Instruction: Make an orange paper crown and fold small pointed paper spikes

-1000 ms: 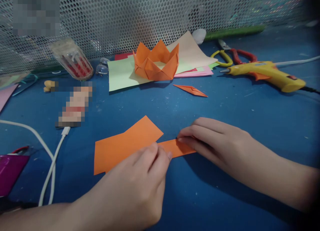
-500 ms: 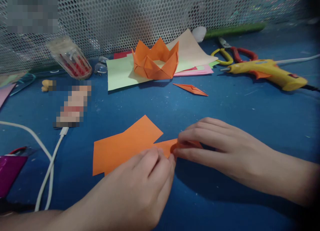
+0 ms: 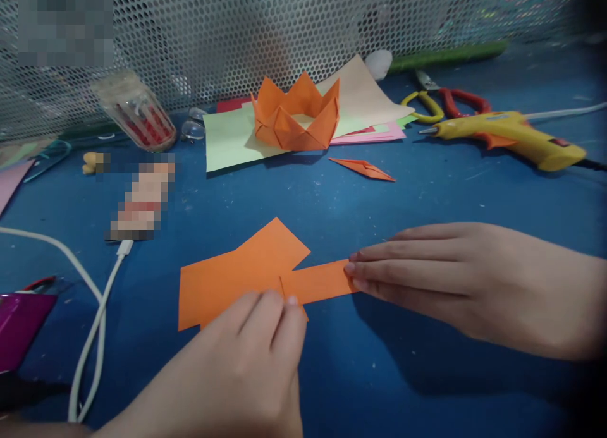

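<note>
A narrow orange paper strip (image 3: 322,282) stretches between my two hands, its left end lying over other orange paper pieces (image 3: 213,286) on the blue table. My left hand (image 3: 256,356) is closed at the strip's left end, its fingers curled and pressed there. At the strip's right end, my right hand (image 3: 436,280) pinches it with fingers held together. Behind them stands a folded orange paper crown (image 3: 296,119) with pointed tips. One small folded orange paper piece (image 3: 365,168) lies in front of the crown.
Coloured paper sheets (image 3: 227,141) lie under the crown. To the right are a yellow glue gun (image 3: 512,138), red-handled pliers (image 3: 465,101) and yellow handles (image 3: 424,107). On the left are a tilted jar (image 3: 137,115), a blurred-out phone (image 3: 142,201) and a white cable (image 3: 97,311).
My right hand has moved right, and the strip now lies flat and extended where it was bunched at my fingers. My left hand has shifted slightly left and down.
</note>
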The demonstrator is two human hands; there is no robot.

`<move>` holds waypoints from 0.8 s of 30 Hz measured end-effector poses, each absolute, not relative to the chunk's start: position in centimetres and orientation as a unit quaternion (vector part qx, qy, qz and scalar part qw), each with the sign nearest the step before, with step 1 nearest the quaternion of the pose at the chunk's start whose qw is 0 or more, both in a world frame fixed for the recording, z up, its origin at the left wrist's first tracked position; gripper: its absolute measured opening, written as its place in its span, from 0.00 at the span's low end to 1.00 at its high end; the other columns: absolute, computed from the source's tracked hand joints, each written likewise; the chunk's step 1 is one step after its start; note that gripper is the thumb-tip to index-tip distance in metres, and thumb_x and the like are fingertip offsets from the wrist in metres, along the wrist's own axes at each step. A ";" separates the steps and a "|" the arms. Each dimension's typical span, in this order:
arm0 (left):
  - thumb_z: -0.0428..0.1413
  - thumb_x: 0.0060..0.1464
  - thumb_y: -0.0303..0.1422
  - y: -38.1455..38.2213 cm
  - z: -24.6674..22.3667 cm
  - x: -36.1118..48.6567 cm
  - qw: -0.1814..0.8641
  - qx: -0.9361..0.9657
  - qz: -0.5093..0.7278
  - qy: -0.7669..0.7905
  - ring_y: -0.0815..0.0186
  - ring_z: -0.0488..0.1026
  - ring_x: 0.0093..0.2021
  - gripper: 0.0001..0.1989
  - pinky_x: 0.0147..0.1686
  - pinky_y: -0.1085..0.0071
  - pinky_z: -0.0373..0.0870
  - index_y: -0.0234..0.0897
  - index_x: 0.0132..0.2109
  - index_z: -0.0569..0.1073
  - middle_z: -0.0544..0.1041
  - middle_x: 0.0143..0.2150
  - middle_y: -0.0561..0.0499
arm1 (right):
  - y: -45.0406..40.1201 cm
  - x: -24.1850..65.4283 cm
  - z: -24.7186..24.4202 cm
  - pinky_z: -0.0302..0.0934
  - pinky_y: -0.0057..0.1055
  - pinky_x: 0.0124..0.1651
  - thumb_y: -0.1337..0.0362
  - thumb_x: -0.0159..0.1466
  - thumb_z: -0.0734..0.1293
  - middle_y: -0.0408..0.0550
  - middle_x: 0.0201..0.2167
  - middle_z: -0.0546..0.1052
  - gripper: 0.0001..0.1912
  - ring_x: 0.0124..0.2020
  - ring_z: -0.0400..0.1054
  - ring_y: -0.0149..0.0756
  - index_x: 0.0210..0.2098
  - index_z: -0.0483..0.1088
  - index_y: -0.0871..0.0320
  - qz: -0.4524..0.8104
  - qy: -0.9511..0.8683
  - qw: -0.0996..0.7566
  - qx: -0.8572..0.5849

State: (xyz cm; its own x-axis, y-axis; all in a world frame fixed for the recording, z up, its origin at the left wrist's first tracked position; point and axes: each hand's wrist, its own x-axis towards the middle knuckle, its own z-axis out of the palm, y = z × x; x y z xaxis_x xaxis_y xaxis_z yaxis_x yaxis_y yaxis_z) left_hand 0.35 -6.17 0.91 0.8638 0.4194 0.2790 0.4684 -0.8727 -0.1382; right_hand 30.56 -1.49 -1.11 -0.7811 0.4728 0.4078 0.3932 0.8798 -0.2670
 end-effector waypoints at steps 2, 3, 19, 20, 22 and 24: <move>0.45 0.73 0.15 -6.3 1.2 0.2 0.118 -0.958 -0.122 -0.231 0.58 0.82 0.29 0.26 0.31 0.64 0.83 0.27 0.41 0.89 0.88 0.33 0.43 | -1.4 31.2 -1.3 0.80 0.38 0.53 0.69 0.87 0.54 0.48 0.54 0.91 0.29 0.51 0.87 0.39 0.50 0.87 0.51 0.033 -0.960 0.214 -0.175; 0.45 0.73 0.15 -6.3 1.4 0.2 0.124 -0.958 -0.124 -0.227 0.59 0.80 0.27 0.27 0.29 0.64 0.82 0.29 0.38 0.89 0.87 0.32 0.45 | -1.2 31.4 -1.2 0.80 0.38 0.54 0.72 0.86 0.52 0.51 0.56 0.91 0.31 0.53 0.87 0.40 0.48 0.87 0.53 0.008 -0.972 0.188 -0.140; 0.47 0.76 0.21 -4.1 0.5 0.3 -0.004 -0.922 -0.194 -0.336 0.56 0.86 0.38 0.17 0.37 0.62 0.85 0.35 0.41 0.77 0.86 0.40 0.44 | -0.5 29.2 -2.6 0.80 0.38 0.49 0.55 0.87 0.61 0.59 0.53 0.86 0.20 0.48 0.84 0.44 0.69 0.75 0.58 0.013 -0.944 0.238 -0.227; 0.47 0.76 0.21 -4.0 0.5 0.2 -0.018 -0.920 -0.197 -0.337 0.57 0.85 0.37 0.16 0.37 0.63 0.84 0.36 0.42 0.76 0.85 0.39 0.47 | -0.5 29.1 -2.6 0.80 0.38 0.49 0.54 0.88 0.61 0.58 0.52 0.86 0.21 0.48 0.85 0.44 0.68 0.77 0.58 0.020 -0.944 0.231 -0.235; 0.48 0.76 0.20 -4.0 0.2 0.1 -0.050 -0.919 -0.201 -0.336 0.60 0.85 0.37 0.13 0.40 0.66 0.85 0.37 0.47 0.76 0.84 0.39 0.50 | -0.7 29.1 -2.6 0.80 0.37 0.49 0.57 0.88 0.60 0.55 0.50 0.87 0.19 0.47 0.84 0.42 0.63 0.80 0.55 0.026 -0.943 0.231 -0.237; 0.50 0.76 0.21 -4.0 -0.2 -0.1 -0.084 -0.913 -0.214 -0.337 0.61 0.86 0.44 0.11 0.48 0.67 0.86 0.37 0.53 0.75 0.85 0.43 0.50 | -0.9 29.2 -2.4 0.79 0.37 0.49 0.62 0.87 0.60 0.52 0.49 0.87 0.17 0.46 0.84 0.41 0.58 0.82 0.52 0.012 -0.939 0.246 -0.241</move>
